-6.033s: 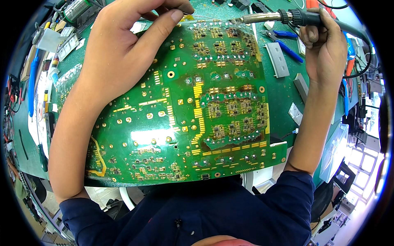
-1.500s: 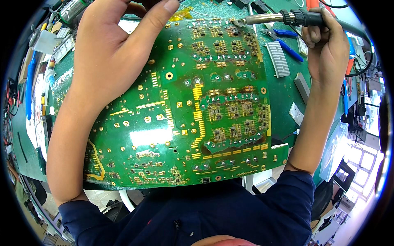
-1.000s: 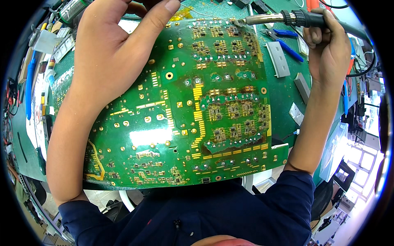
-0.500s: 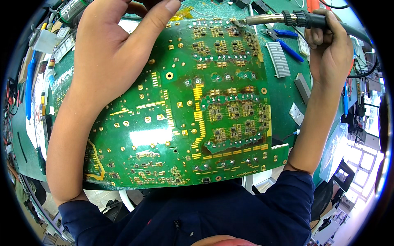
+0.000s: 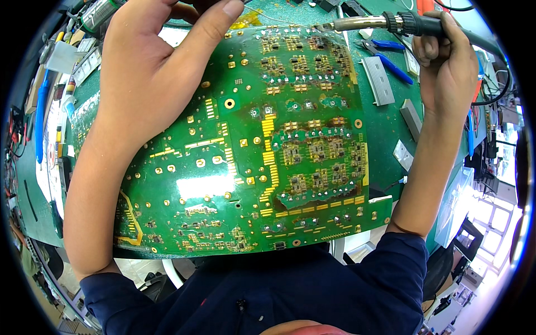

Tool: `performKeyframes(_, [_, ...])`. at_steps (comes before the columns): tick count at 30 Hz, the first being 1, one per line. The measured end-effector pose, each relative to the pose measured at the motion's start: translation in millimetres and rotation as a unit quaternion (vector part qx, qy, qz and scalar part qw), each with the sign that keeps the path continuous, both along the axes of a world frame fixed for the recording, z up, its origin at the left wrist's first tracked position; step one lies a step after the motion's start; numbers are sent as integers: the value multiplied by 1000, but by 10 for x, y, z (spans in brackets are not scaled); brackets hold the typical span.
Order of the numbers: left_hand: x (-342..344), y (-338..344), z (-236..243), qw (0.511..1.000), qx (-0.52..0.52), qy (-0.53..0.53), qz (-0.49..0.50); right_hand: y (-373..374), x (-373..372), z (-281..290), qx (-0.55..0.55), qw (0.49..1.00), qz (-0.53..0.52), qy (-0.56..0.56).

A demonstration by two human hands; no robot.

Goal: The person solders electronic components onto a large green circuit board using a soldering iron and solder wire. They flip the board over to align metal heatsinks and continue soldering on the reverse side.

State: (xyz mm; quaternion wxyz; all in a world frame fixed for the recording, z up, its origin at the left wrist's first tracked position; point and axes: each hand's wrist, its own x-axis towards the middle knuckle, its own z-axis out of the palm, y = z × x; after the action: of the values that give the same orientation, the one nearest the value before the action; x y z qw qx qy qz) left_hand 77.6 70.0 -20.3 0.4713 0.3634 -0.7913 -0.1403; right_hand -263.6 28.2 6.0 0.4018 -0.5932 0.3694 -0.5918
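A large green circuit board [image 5: 245, 162] with many small parts and gold pads lies across the bench in front of me. My right hand [image 5: 449, 72] is closed around the black handle of a soldering iron [image 5: 363, 23]. Its metal end points left, and the tip is at the board's far edge. Over the board's far left part is my left hand [image 5: 159, 70], its thumb and fingers closed at the top of the picture. From it a thin solder wire [image 5: 276, 18] runs toward the iron's tip. Something dark among the left fingers is mostly cut off.
Right of the board lie blue-handled cutters [image 5: 393, 68], a ribbed metal heatsink [image 5: 378, 81] and a grey bar [image 5: 411, 119]. A clear plastic box [image 5: 455, 206] stands at the right edge. On the left are a blue tool [image 5: 41, 120] and a green cylinder [image 5: 98, 15].
The iron's tip and the right hand have shifted very slightly, up and to the left. The left hand keeps nearly the same place, and the board has barely moved.
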Motion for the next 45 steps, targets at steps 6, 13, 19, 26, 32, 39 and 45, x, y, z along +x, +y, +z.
performKeyframes(6, [-6, 36, -39, 1000, -10, 2, 12, -7, -7, 15, 0, 1000, -4, 0])
performKeyframes(13, [-52, 74, 48, 1000, -11, -8, 12, -23, -28, 12, 5, 1000, -23, -3])
performKeyframes(19, [-129, 56, 44, 999, -38, -11, 27, -42, -41, 11, 19, 1000, -19, -5])
performKeyframes(26, [-109, 90, 68, 999, -36, -21, 24, -56, -52, 13, 22, 1000, -13, -4])
performKeyframes(32, [-95, -5, 48, 1000, -5, -5, 1, -41, -47, 17, 19, 1000, -20, 0])
performKeyframes(39, [-103, 70, 45, 999, -36, -27, 24, -45, -57, 18, 20, 1000, -15, -2])
performKeyframes(45, [-142, 86, 98, 999, -36, -29, 27, -43, -64, 19, 11, 1000, -6, 3])
